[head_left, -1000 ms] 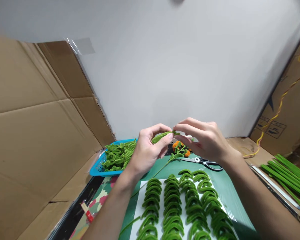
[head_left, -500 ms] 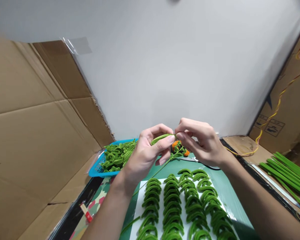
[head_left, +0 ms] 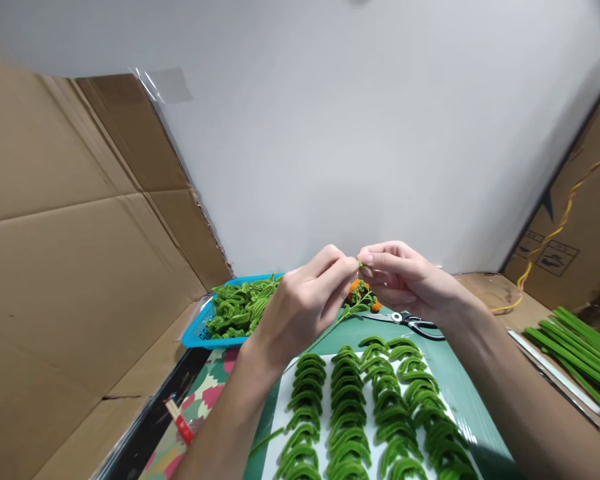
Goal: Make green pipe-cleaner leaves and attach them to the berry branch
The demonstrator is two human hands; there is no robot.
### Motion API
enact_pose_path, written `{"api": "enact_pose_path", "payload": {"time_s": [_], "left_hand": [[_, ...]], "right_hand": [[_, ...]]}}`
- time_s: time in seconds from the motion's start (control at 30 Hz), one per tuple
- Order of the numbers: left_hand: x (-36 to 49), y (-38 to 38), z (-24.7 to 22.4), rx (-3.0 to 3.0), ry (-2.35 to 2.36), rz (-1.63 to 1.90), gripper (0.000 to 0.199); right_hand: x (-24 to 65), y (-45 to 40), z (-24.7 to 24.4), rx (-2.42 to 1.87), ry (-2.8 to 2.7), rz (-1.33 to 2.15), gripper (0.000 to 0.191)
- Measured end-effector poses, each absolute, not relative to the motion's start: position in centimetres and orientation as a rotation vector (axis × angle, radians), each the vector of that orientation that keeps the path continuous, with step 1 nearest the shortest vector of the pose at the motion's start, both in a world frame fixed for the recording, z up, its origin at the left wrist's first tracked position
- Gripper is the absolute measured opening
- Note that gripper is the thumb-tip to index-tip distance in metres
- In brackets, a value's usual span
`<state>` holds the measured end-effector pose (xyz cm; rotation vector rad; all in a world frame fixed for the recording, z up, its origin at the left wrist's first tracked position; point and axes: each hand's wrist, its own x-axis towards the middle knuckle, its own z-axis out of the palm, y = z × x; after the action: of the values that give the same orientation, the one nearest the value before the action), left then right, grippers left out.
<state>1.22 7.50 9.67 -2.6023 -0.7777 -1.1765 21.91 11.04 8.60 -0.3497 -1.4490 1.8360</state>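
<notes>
My left hand [head_left: 305,297] and my right hand [head_left: 413,277] meet above the far end of the green mat, fingertips pinched on a small green fuzzy piece [head_left: 363,265]. Most of that piece is hidden by the fingers. Beneath them, a green stem with curled leaves [head_left: 353,308] and an orange and black fuzzy item [head_left: 363,293] lie on the mat. Nearer to me, rows of curved green fuzzy pieces [head_left: 347,407] cover a white sheet [head_left: 279,417].
Behind my left hand sits a blue basket [head_left: 195,333] of green pieces. Black-handled scissors [head_left: 423,327] lie below my right hand. Green stems [head_left: 580,347] and a metal ruler [head_left: 555,373] are at the right. Cardboard [head_left: 70,267] stands at the left.
My left hand has turned over, its back now facing me, and the long green piece across its fingers is mostly out of sight. My right hand has rotated and opened its lower fingers somewhat.
</notes>
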Motion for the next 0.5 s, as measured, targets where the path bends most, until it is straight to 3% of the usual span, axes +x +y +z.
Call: {"api": "enact_pose_path", "payload": {"time_s": [0.17,0.37,0.5], "left_hand": [[1.6,8.5,9.1,-2.712,-1.038,-1.581,0.008],[2.3,8.6,9.4,-3.272,-1.626,-2.129,0.029],[2.4,8.7,9.4,-3.212,-1.783,-2.411,0.033]], "right_hand": [[22.4,10.7,8.7,-0.511,-1.756,1.279,0.036],[23.3,10.7,8.8,-0.617,-2.036,0.366,0.024],[23.1,11.0,8.5,-0.526,-2.079,0.124,0.019]]}}
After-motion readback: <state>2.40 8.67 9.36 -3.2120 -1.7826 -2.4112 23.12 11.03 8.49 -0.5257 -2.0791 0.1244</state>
